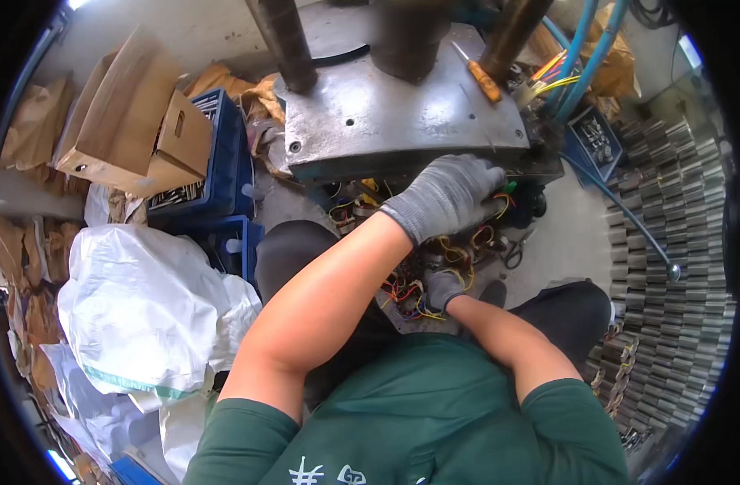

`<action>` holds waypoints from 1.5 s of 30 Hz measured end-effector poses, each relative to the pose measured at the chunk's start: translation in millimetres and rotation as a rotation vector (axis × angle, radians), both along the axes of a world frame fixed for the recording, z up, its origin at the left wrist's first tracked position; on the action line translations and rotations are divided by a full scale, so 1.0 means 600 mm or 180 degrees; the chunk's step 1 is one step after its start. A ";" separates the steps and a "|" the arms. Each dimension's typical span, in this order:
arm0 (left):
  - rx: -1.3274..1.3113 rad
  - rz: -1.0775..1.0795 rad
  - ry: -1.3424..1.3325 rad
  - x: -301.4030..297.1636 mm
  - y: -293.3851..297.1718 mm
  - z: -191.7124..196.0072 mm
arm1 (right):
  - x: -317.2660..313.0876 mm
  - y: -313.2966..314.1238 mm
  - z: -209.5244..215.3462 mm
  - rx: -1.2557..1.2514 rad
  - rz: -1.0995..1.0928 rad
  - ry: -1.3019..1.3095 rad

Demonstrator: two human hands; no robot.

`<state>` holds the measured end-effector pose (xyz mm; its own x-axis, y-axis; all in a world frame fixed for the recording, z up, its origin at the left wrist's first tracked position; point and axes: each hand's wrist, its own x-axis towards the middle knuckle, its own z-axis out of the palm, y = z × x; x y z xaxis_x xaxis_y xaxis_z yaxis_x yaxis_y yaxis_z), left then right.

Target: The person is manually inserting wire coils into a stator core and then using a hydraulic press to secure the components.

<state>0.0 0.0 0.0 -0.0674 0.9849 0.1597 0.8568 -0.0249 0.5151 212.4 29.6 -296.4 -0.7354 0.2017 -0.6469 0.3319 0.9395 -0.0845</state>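
Observation:
My left hand (455,194), in a grey knit glove, is at the front edge of a heavy metal press plate (402,105). Its fingers are curled beside a small green part with yellow wire (507,191); what they grip is hidden. Lower down, my right hand (444,288), gloved the same way, reaches among coiled parts with red, yellow and blue wires (408,297) between my knees. Its fingers are mostly hidden by the glove and the wires. A pair of scissors (514,254) lies right of the wired parts.
Thick steel columns (281,40) rise from the plate, where an orange-handled screwdriver (483,81) lies. Stacked metal cores (669,267) line the right side, near a ball-ended lever (673,272). At left stand a cardboard box (119,121), blue crates (233,153) and a white sack (144,299).

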 end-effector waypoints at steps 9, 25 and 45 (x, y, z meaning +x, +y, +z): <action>0.0218 0.0195 0.0035 -0.021 -0.008 0.024 | -0.078 0.036 0.144 -0.0444 -0.0174 0.0029; 0.1524 0.0977 -0.2580 -0.036 -0.040 -0.017 | -0.073 0.217 0.497 -0.4195 -0.1889 0.3554; 0.1853 0.0733 -0.0400 0.033 -0.017 0.006 | -0.059 0.206 0.560 -0.3337 -0.2600 0.3829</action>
<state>19.8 -10.5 3.6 -0.3200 0.6973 0.6414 0.8075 -0.1533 0.5696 177.2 153.1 39.6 -0.7859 0.6177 0.0305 -0.0494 -0.0136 -0.9987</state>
